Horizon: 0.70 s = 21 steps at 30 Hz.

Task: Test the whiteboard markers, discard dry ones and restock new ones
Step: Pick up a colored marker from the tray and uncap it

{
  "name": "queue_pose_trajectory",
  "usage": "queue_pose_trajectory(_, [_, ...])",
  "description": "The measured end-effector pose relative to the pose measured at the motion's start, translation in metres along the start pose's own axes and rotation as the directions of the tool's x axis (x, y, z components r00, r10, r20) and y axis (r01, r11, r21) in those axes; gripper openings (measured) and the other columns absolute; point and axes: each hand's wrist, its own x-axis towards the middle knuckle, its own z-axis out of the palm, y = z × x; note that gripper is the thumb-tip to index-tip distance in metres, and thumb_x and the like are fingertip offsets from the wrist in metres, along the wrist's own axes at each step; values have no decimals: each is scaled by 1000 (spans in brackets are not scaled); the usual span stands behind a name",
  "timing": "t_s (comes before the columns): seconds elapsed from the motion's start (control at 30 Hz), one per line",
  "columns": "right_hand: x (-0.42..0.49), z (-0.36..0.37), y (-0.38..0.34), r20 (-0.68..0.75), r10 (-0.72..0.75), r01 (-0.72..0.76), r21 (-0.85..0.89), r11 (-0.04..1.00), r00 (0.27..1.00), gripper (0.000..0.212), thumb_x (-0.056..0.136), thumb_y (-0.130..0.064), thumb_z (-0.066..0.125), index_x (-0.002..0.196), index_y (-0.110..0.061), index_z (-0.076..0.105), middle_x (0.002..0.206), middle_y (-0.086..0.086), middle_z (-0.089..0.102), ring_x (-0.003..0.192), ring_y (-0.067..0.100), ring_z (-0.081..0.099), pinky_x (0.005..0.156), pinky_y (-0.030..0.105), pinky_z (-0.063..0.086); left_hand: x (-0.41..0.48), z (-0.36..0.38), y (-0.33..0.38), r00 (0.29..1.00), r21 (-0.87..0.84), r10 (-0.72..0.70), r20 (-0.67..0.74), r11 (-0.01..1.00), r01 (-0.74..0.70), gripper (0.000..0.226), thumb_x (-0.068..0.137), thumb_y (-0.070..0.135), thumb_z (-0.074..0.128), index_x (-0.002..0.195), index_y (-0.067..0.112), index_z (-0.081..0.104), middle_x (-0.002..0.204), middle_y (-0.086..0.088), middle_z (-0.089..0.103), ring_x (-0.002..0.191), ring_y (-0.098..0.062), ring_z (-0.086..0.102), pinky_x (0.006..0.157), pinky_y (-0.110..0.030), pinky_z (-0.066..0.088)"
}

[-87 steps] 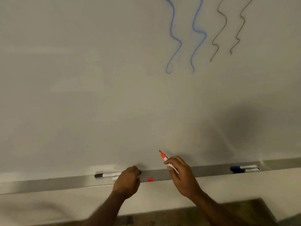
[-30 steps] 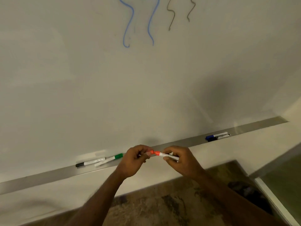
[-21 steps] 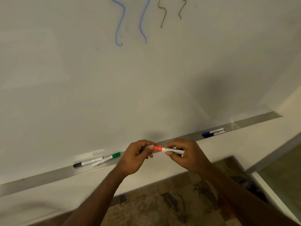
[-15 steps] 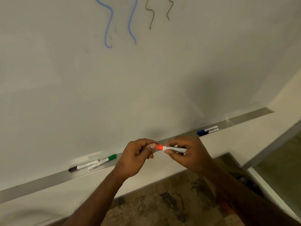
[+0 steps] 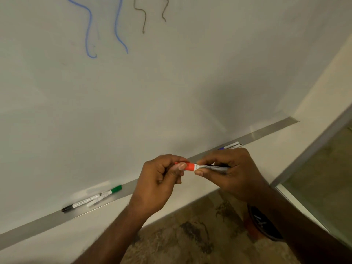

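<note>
I hold an orange-capped marker (image 5: 205, 167) level in front of the whiteboard (image 5: 152, 88). My left hand (image 5: 158, 185) pinches its orange cap (image 5: 189, 166), which sits on the barrel. My right hand (image 5: 232, 174) grips the white barrel. On the metal tray (image 5: 34, 225), to the left, lie a black marker (image 5: 80, 203) and a green-capped marker (image 5: 106, 193). A blue marker (image 5: 229, 146) lies on the tray just behind my right hand, partly hidden. Blue wavy lines (image 5: 89, 29) and faint dark wavy lines (image 5: 143, 16) are drawn on the board.
The board ends at a cream wall (image 5: 327, 88) on the right, beside a grey frame (image 5: 312, 149) with glass. Patterned carpet (image 5: 190, 235) lies below. A dark shoe (image 5: 264, 223) shows under my right forearm.
My right hand held the uncapped orange marker while my left hand reached to the tray. Both hands then met and the cap went on. The view has swung right.
</note>
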Motion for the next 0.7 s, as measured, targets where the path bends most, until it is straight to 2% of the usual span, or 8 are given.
queue_pose_trajectory(0.1, [-8,-3,8,28,160,-162,134,978,987,11,79,-36,73,89,-36,71,73,-25,69,74,5,66,63,14,52,8,6,-6,997,41,-18,78,999,14,22,95,27,54,99,18,74,72,12,65,65,-14,63,61,-13,47])
queue_pose_trajectory(0.17, [-16,-4,22,7,240,-236,203,950,971,12,79,-28,75,89,-32,71,74,-22,70,76,6,66,66,13,53,18,12,-10,985,67,-38,165,997,27,22,96,30,55,101,19,73,75,15,66,68,-13,64,62,-14,48])
queue_pose_trajectory(0.23, [-22,-5,41,-1,300,-292,223,930,954,12,78,-27,77,89,-25,73,75,-13,71,73,13,66,65,21,57,29,22,-19,965,82,-75,251,995,56,26,93,33,53,102,18,73,79,13,66,71,-14,65,64,-16,50])
queue_pose_trajectory(0.3, [-28,-6,63,4,320,-317,149,936,947,18,80,-32,76,94,-20,74,77,-10,71,73,14,66,66,25,58,38,35,-34,944,58,-125,307,992,112,29,92,34,52,104,18,72,83,7,68,75,-17,66,66,-20,53])
queue_pose_trajectory(0.43, [-39,-2,109,64,310,-308,-44,950,949,23,86,-26,73,105,-12,72,92,-3,72,77,9,65,71,10,52,49,70,-77,935,13,-231,268,972,236,17,96,22,55,101,26,70,85,0,70,77,-23,68,70,-28,56])
queue_pose_trajectory(0.53, [-54,0,140,68,409,-400,-116,909,910,25,88,-29,71,106,-11,71,95,1,72,78,8,63,73,8,48,52,104,-106,908,85,-328,262,945,317,16,97,16,56,102,26,67,91,0,71,80,-18,69,74,-28,57])
queue_pose_trajectory(0.6, [-68,-1,158,106,532,-516,-145,844,840,24,91,-31,67,107,-13,69,95,-2,70,76,5,60,71,7,46,50,123,-132,918,282,-314,243,928,243,16,96,21,58,110,23,66,99,7,68,86,-12,66,75,-21,55])
queue_pose_trajectory(0.7, [-107,3,201,197,748,-733,-153,663,634,18,93,-39,62,108,-29,64,89,-18,60,79,2,59,74,10,49,43,144,-172,907,553,-294,302,829,85,28,96,34,58,121,22,62,113,7,63,99,-9,61,82,-19,49])
